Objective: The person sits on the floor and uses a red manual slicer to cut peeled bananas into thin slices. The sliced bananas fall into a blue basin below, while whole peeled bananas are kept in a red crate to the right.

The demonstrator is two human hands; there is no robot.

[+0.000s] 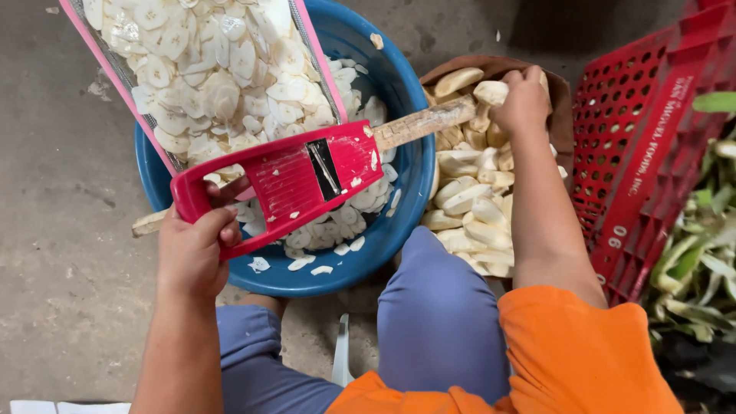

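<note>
Hands first. My left hand (193,249) is closed around the handle end of a red slicer (287,182), fingers wrapped over the rim and thumb underneath, holding it steady at a tilt over the blue basin (399,207). My right hand (523,100) is reaching away to the side, curled down over one peeled banana (491,92) at the top of the heap; the fingers appear closed on it, though the palm hides the exact grip. The two hands are well apart, one at each container.

Step in hand, as I judge it: fetching the next piece for slicing. The slicer carries no fruit against its blade at this moment, only stray crumbs on the red surface. The next move calls for lifting the piece clear of the pile, bringing it across to the slicer face, and setting it flat above the blade slot with fingertips kept back from the edge.

Slicer support: a wooden stick (418,123) lies across the basin rim under the slicer.

Basin contents: thin pale slices (330,234) lie in the bottom. A pink-edged mesh tray (207,69) leans over the far side of the basin, loaded with more slices.

Supply: the peeled fruit fills a brown container (563,96) just beside the basin, against my right knee.

Surroundings: a red perforated crate (652,153) stands to the right, with green peelings (705,245) beyond it. The floor (61,230) is bare concrete.
</note>
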